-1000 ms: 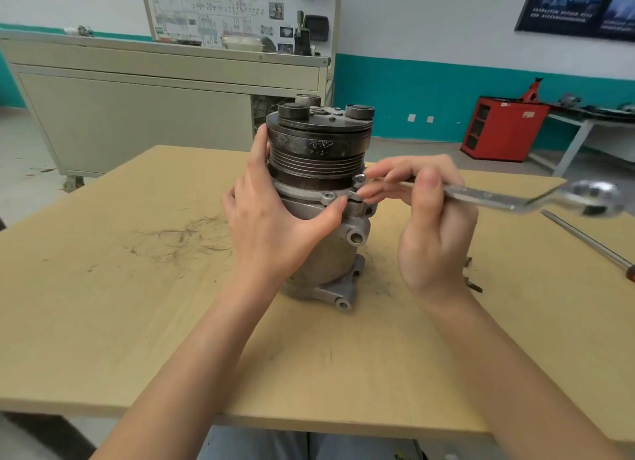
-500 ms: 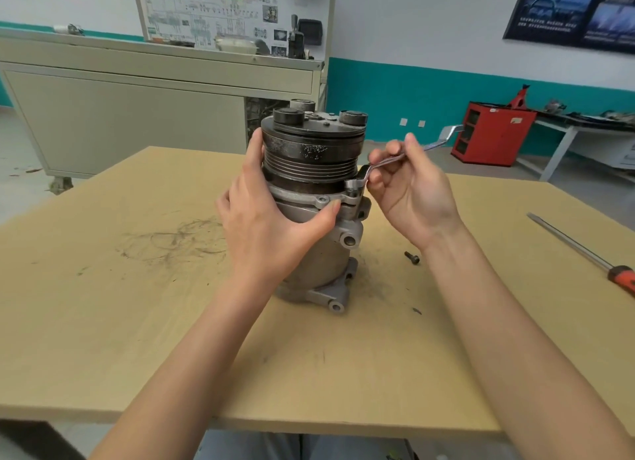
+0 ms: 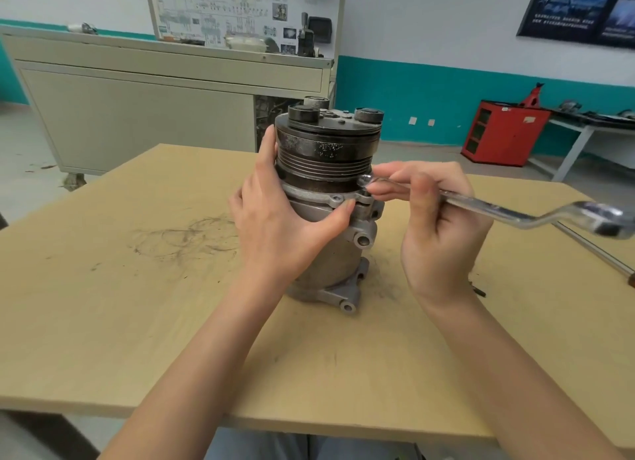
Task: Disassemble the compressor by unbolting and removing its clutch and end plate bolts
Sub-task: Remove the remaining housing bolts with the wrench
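A grey metal compressor [image 3: 330, 253] stands upright on the wooden table [image 3: 137, 322], its dark grooved clutch pulley [image 3: 326, 150] on top. My left hand [image 3: 278, 225] wraps the compressor's left side, thumb resting on the end plate flange [image 3: 336, 200]. My right hand [image 3: 436, 225] grips a silver ring wrench [image 3: 498, 212]. The wrench's near end sits on a flange bolt just under the pulley at the right front, and its handle points out to the right. The bolt head itself is hidden by the wrench end.
A loose small bolt [image 3: 479, 291] lies on the table right of my right wrist. A screwdriver [image 3: 598, 250] lies along the table's right edge. Behind stand a beige cabinet [image 3: 137, 115], a red tool cabinet [image 3: 505, 133] and a wall diagram board [image 3: 223, 9].
The wrench handle has swung from pointing back and away to pointing right, as it did a second ago. My left hand has kept its hold on the compressor.
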Motion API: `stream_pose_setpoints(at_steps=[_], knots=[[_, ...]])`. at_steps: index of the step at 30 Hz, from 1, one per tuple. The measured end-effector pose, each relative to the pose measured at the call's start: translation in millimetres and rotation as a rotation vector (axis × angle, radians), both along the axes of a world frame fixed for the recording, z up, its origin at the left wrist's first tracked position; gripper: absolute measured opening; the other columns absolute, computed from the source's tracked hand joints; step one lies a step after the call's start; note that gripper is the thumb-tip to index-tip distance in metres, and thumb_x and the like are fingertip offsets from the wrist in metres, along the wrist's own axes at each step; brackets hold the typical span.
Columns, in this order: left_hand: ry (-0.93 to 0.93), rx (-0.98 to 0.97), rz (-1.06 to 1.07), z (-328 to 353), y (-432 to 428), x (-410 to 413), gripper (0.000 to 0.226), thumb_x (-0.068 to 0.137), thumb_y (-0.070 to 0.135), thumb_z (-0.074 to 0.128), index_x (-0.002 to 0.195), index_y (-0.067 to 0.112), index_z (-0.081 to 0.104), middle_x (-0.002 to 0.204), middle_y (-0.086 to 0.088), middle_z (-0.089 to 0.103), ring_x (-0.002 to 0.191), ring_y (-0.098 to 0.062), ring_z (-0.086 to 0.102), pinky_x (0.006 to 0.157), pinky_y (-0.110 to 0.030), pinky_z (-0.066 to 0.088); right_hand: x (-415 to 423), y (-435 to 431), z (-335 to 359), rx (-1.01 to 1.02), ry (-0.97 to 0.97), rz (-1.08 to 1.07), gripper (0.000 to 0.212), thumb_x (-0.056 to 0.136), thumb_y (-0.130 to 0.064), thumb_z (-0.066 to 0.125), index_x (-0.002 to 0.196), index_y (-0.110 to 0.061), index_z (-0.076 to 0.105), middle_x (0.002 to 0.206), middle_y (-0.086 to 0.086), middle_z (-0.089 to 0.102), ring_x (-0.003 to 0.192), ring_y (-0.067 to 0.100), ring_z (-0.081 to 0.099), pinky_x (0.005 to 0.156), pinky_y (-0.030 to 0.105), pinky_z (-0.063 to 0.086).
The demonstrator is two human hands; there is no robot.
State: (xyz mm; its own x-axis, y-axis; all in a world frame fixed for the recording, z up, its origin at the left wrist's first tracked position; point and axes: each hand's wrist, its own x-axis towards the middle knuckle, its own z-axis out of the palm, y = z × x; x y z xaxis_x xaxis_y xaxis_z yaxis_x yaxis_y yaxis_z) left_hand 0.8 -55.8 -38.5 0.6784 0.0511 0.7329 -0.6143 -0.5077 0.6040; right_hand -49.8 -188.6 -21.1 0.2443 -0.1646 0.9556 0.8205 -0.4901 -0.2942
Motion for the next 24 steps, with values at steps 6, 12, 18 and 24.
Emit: stream_pose_setpoints(at_steps=[6, 12, 18, 24], knots=[[-0.001, -0.003, -0.001, 1, 0, 0, 0.11, 0.061, 0.069, 0.055, 0.151, 0.016, 0.022, 0.14, 0.004, 0.049, 0.126, -0.019, 0.049, 0.103, -0.037, 0.026, 6, 1, 0, 0.131, 0.018, 0.04, 0.031, 0.102, -0.033, 0.037, 0.081, -0.019, 0.055, 0.076, -0.006, 0.067, 0.062, 0.015, 0.068, 0.057, 0.028, 0.054], [0.001, -0.009, -0.013, 1, 0, -1, 0.11, 0.06, 0.069, 0.054, 0.151, 0.016, 0.022, 0.139, 0.004, 0.049, 0.126, -0.017, 0.048, 0.1, -0.033, 0.022, 37, -21, 24, 0.839, 0.652, 0.662, 0.039, 0.104, -0.024, 0.034, 0.07, -0.01, 0.05, 0.058, 0.003, 0.064, 0.043, 0.01, 0.055, 0.042, 0.017, 0.044], [0.002, -0.005, -0.013, 1, 0, -1, 0.11, 0.061, 0.07, 0.054, 0.151, 0.015, 0.022, 0.139, 0.002, 0.049, 0.126, -0.019, 0.049, 0.102, -0.035, 0.024, 28, -29, 30, 0.846, 0.552, 0.72, 0.04, 0.102, -0.034, 0.035, 0.074, -0.011, 0.052, 0.065, 0.004, 0.068, 0.053, 0.011, 0.064, 0.049, 0.017, 0.05], [-0.012, -0.013, -0.006, 0, 0, 1, 0.11, 0.061, 0.07, 0.055, 0.151, 0.016, 0.024, 0.138, 0.003, 0.051, 0.126, -0.018, 0.048, 0.099, -0.031, 0.023, 2, -12, 23, 0.46, 0.34, 0.294, 0.035, 0.101, -0.026, 0.034, 0.078, -0.01, 0.055, 0.072, 0.004, 0.071, 0.06, 0.02, 0.069, 0.056, 0.024, 0.055]])
